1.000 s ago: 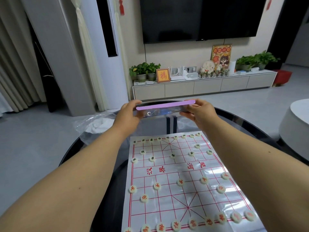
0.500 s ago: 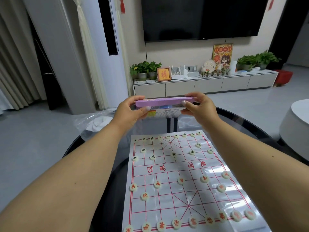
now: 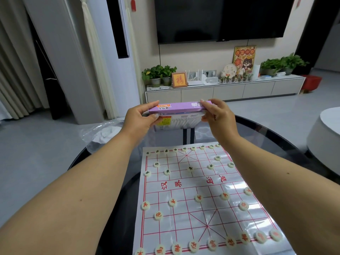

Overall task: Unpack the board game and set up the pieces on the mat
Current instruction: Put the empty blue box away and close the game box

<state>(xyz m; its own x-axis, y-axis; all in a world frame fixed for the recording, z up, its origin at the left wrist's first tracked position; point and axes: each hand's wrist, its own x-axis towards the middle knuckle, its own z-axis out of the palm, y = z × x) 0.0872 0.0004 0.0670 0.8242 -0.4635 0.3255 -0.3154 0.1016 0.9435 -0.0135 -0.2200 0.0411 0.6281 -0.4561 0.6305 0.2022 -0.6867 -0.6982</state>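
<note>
A flat purple game box (image 3: 179, 107) is held in the air beyond the far edge of the mat, tilted so its printed underside faces me. My left hand (image 3: 140, 118) grips its left end and my right hand (image 3: 217, 115) grips its right end. Below lies a white plastic mat (image 3: 185, 183) with a red grid and red characters. Several round cream pieces with dark marks (image 3: 190, 168) stand on the far rows. Several cream pieces with red marks (image 3: 172, 201) stand on the near rows.
The mat rests on a round dark glass table (image 3: 261, 133). A crumpled clear plastic bag (image 3: 103, 133) lies at the table's far left edge. A white round seat (image 3: 325, 129) stands to the right. A TV cabinet with plants lines the far wall.
Both hands have lifted the box a little and tipped its far edge up, so more of the printed underside shows now.
</note>
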